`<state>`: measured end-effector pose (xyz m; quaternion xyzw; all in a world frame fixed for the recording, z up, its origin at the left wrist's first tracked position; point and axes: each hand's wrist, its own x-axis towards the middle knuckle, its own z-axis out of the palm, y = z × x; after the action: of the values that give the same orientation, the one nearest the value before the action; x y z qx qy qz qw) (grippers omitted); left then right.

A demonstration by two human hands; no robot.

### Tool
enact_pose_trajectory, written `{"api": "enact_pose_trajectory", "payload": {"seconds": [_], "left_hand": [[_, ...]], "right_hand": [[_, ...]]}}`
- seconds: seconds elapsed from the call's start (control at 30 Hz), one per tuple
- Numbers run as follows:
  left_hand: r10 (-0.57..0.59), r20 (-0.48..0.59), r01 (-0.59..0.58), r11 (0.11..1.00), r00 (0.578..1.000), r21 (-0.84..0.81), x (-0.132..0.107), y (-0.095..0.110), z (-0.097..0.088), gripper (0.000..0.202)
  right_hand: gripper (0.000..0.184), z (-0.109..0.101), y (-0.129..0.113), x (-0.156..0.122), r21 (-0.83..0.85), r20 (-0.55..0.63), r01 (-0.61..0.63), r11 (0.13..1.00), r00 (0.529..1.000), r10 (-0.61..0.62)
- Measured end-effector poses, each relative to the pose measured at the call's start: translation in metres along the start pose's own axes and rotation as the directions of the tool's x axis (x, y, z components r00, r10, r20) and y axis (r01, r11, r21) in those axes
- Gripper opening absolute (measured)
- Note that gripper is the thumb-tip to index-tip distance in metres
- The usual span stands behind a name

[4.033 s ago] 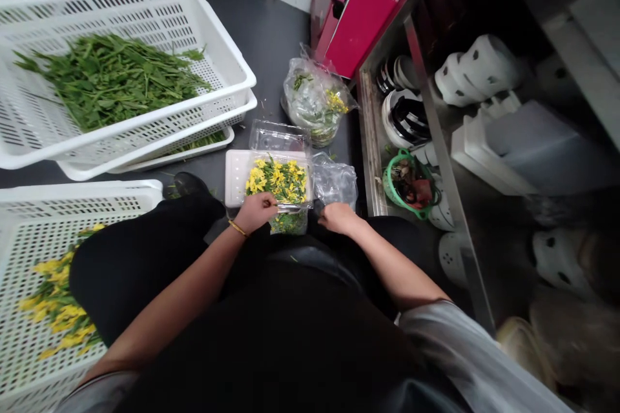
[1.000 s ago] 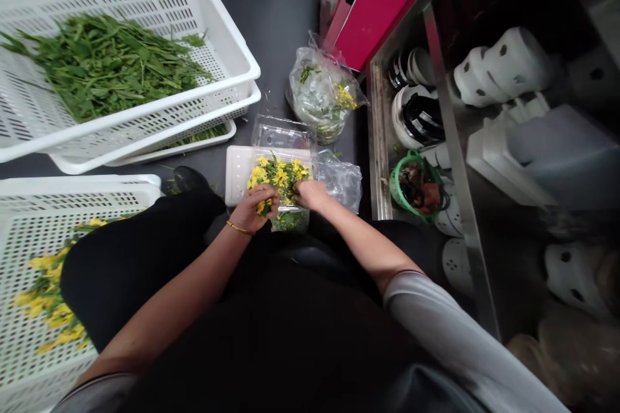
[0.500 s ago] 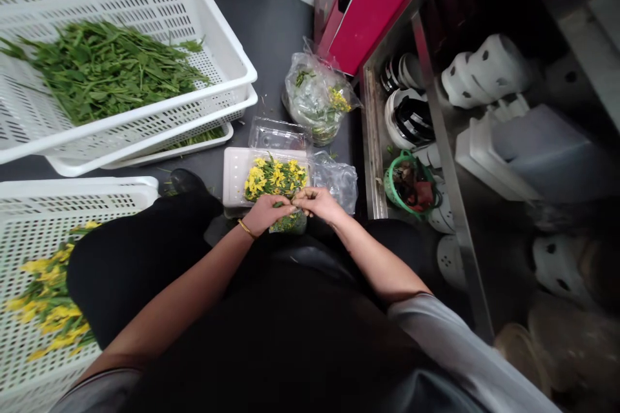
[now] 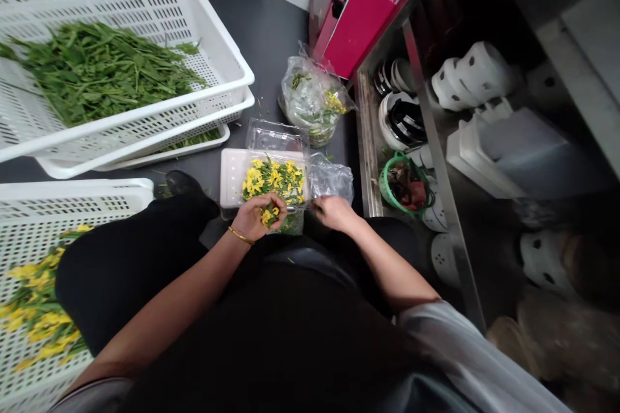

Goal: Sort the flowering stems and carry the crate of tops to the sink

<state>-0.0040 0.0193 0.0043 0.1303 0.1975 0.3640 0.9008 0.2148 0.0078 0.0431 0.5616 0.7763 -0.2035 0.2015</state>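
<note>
- The person's left hand (image 4: 258,215) is curled around a small cluster of yellow-flowered sprigs (image 4: 269,213), just at the near edge of the clear box.
- The right hand (image 4: 335,212) is bunched, fingertips drawn together by the box's near right corner; from where I stand I can't tell whether anything is pinched in them.
- Beyond the fingers, the clear box (image 4: 307,186) sits on a pale dotted support (image 4: 231,179), its lid (image 4: 277,136) open on the far side.
- Yellow flowers (image 4: 274,174) cover much of the box, thinning towards the near right, so I'd judge it well along but not finished; the lid is not yet closed.
- To the right of the box lies a crumpled plastic bag (image 4: 332,178); beyond it, a fuller bag (image 4: 310,100) with greens and some yellow inside.
- By the left knee, plenty of loose flowering stems (image 4: 43,319) remain in the lower white basket (image 4: 109,208).
- Farther off, a heap of leafy greens (image 4: 109,74) lies in the upper white basket (image 4: 220,45).
</note>
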Motion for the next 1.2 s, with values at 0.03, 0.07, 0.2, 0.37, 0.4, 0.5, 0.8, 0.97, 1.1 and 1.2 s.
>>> {"api": "enact_pose_trajectory", "payload": {"seconds": [0.03,0.07,0.2,0.37,0.4,0.5,0.8,0.97,1.1,1.2], "left_hand": [[0.013,-0.031,-0.013,1.000,0.999,0.003,0.001,0.000,-0.001,0.025],[0.028,-0.085,-0.028,1.000,0.996,0.007,0.002,0.000,-0.003,0.026],[0.085,-0.312,-0.087,0.996,0.946,0.007,0.008,0.001,-0.009,0.014],[0.124,-0.423,-0.038,0.978,0.898,0.205,0.014,-0.003,-0.013,0.021],[0.153,-0.442,-0.030,0.961,0.884,0.273,0.016,-0.005,-0.013,0.023],[0.219,-0.466,-0.017,0.916,0.857,0.400,0.021,-0.012,-0.013,0.034],[0.141,-0.221,0.117,0.522,0.965,0.845,0.008,-0.029,-0.008,0.021],[0.111,0.077,-0.096,0.181,0.991,0.979,0.000,-0.035,0.007,0.017],[0.192,0.132,-0.155,0.110,0.972,0.982,-0.004,-0.031,0.013,0.019],[0.210,0.120,-0.159,0.178,0.970,0.971,-0.007,-0.027,0.014,0.016]], "right_hand": [[0.029,-0.001,-0.001,0.016,-0.047,-0.039,-0.048,0.998,0.998,0.046],[0.029,0.000,-0.004,0.034,-0.081,-0.053,-0.062,0.995,0.997,0.058],[0.027,0.011,-0.023,0.093,-0.150,0.116,0.024,0.988,0.993,-0.006],[0.022,0.005,-0.015,0.106,-0.061,0.051,-0.003,0.998,0.999,0.006],[0.022,0.000,-0.011,0.101,0.026,-0.001,-0.021,0.999,1.000,0.021],[0.017,-0.010,-0.012,0.080,0.385,-0.119,0.026,0.923,0.993,0.022],[0.027,0.019,-0.033,-0.007,0.742,-0.200,0.075,0.666,0.973,0.114],[0.030,0.019,-0.029,-0.023,0.631,-0.261,0.149,0.761,0.965,0.028],[0.034,0.030,-0.038,-0.016,0.871,-0.183,0.124,0.475,0.980,0.079],[0.042,0.039,-0.045,-0.012,0.998,-0.034,0.029,0.052,0.996,0.086]]}}
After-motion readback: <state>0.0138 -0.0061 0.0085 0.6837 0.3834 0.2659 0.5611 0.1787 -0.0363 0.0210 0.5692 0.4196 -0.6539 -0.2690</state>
